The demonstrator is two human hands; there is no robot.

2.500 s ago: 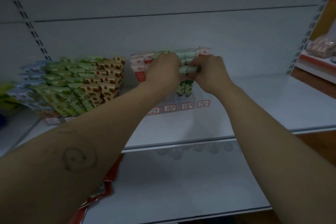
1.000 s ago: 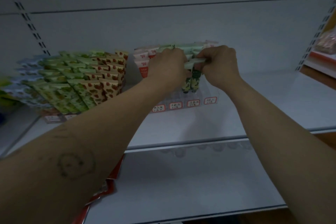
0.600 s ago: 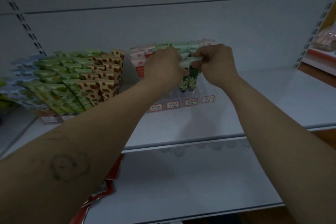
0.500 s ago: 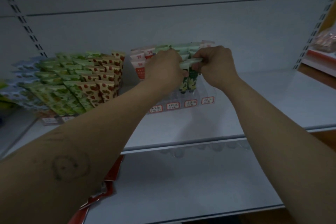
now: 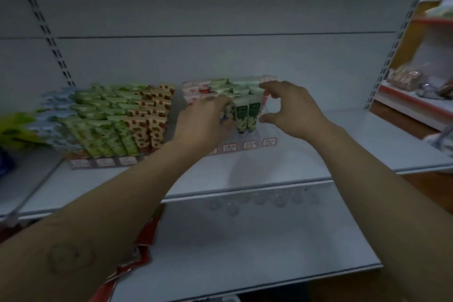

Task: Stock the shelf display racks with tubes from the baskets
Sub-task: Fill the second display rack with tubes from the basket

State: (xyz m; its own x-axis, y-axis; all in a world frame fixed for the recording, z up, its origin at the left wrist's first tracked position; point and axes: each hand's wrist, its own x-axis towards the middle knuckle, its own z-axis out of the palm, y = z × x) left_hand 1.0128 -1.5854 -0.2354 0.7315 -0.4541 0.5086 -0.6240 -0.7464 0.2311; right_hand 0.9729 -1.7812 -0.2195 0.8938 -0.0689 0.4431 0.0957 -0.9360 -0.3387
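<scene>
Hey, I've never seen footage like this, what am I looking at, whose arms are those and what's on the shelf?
No machine here: a person wears a camera on the head, so this one view looks forward and down along their arms. The left hand and right hand reach to a clear rack on a white shelf. Two green tubes stand in it between the hands. The right hand is spread and holds nothing; blur hides whether the left hand grips a tube. A fuller rack stands to the left.

One head cam, wide-angle, faces fwd & down past left hand [image 5: 206, 119] & right hand [image 5: 293, 108]; close-up, shelf [image 5: 348, 154] beyond them.
</scene>
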